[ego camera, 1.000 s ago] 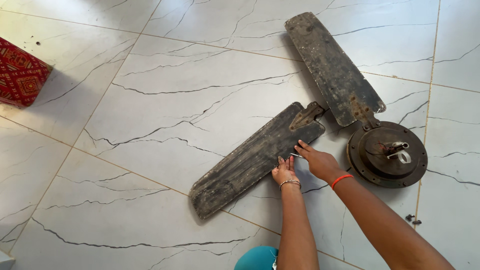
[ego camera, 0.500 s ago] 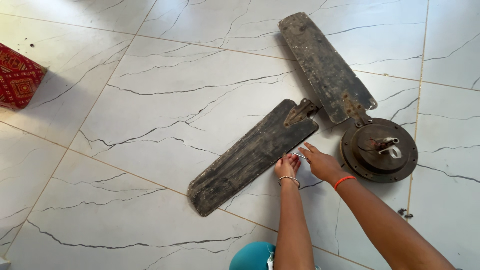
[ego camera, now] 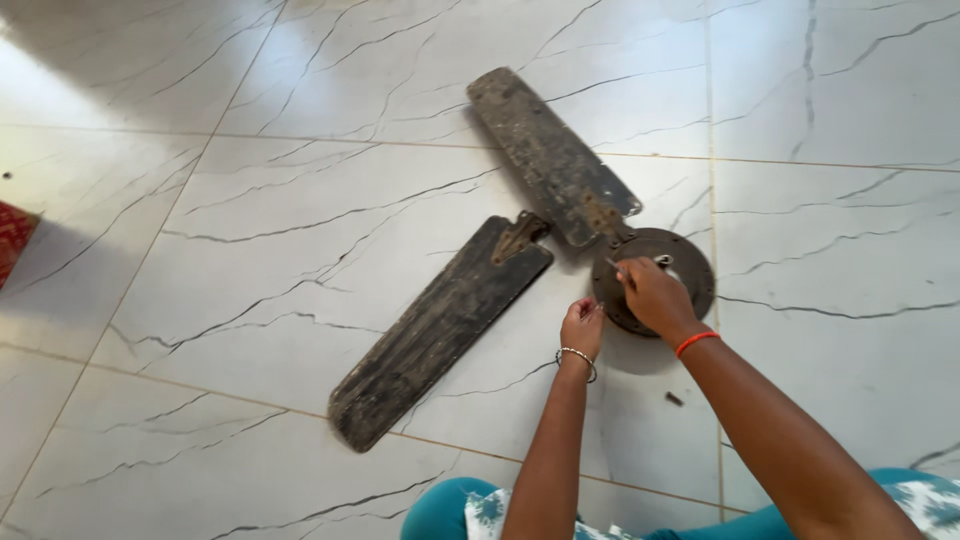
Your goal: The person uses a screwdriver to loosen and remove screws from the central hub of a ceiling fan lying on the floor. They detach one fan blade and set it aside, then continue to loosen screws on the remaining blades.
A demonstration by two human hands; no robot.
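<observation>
**Working at the fan hub on the tiled floor**

Resting on the round motor hub (ego camera: 655,280), the right hand (ego camera: 652,292) pinched something small, too small to tell. The left hand (ego camera: 582,326), fingers curled narrow, hovered just beside the hub. One detached blade (ego camera: 440,330) lay near. Steadying the hub seemed wise.

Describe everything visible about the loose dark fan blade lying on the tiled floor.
The long, dark, grimy fan blade lies flat on the white marble-patterned floor tiles, running diagonally from lower left to upper right. Its surface looks dusty and worn, its far-left end rounded. A rusty metal bracket sits at its upper end, pointing towards the round dark motor hub but detached from it. Neither hand touches it; the left hand is close beside it.
</observation>
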